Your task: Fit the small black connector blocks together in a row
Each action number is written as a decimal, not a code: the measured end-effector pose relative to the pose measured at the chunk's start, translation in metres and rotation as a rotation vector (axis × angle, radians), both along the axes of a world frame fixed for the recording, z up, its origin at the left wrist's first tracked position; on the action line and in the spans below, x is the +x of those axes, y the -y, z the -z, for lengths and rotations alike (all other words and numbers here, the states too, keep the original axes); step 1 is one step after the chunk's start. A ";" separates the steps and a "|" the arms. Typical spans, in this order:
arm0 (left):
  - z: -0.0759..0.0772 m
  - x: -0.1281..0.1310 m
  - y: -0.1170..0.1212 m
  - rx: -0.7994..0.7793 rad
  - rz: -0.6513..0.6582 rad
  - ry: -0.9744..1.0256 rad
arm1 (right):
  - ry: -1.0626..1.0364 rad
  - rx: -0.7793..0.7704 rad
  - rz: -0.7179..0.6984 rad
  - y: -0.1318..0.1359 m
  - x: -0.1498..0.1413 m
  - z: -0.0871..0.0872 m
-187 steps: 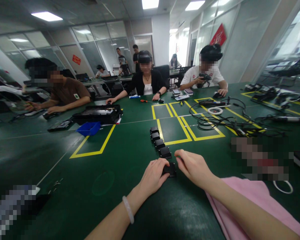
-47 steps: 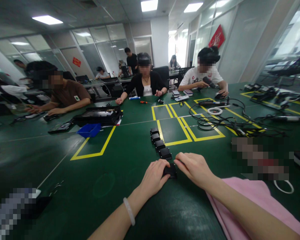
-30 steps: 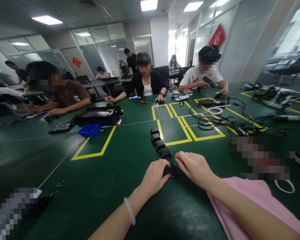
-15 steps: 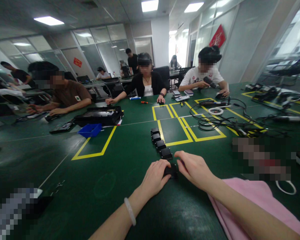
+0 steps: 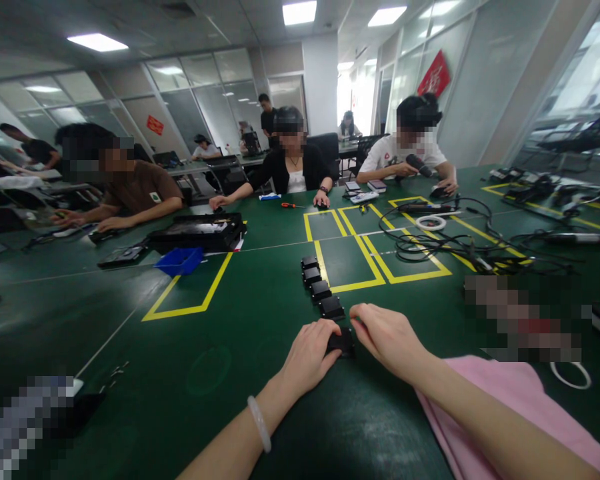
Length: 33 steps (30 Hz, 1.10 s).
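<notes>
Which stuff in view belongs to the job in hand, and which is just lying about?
Likely in the job:
black block, held down by the left hand; right hand close beside it
four similar black blocks, lined up beyond

Apparently just lying about:
pink cloth
blue tray
cables
orange-handled screwdriver, far side

That bench (image 5: pixel 260 287) is deep green, patterned with bright yellow tape (image 5: pixel 357 287) outlines. The small blocks (image 5: pixel 331 307) are plain black, the tray (image 5: pixel 180 261) blue, the cloth (image 5: pixel 505 382) soft pink, the bracelet (image 5: pixel 259 424) whitish, the screwdriver handle (image 5: pixel 288 205) orange-red.
</notes>
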State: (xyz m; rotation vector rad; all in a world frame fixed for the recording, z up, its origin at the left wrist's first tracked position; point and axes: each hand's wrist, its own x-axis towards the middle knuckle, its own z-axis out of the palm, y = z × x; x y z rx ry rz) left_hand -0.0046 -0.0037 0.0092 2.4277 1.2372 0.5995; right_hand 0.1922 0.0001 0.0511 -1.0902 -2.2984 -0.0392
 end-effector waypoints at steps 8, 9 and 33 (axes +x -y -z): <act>0.001 0.000 0.000 0.011 -0.001 -0.007 | 0.003 -0.038 0.013 -0.001 0.001 0.000; 0.001 0.000 0.001 0.010 -0.002 -0.007 | -0.004 -0.051 0.009 -0.001 0.001 0.001; 0.002 0.000 0.000 0.018 -0.009 -0.017 | 0.017 -0.040 0.008 0.001 0.000 0.000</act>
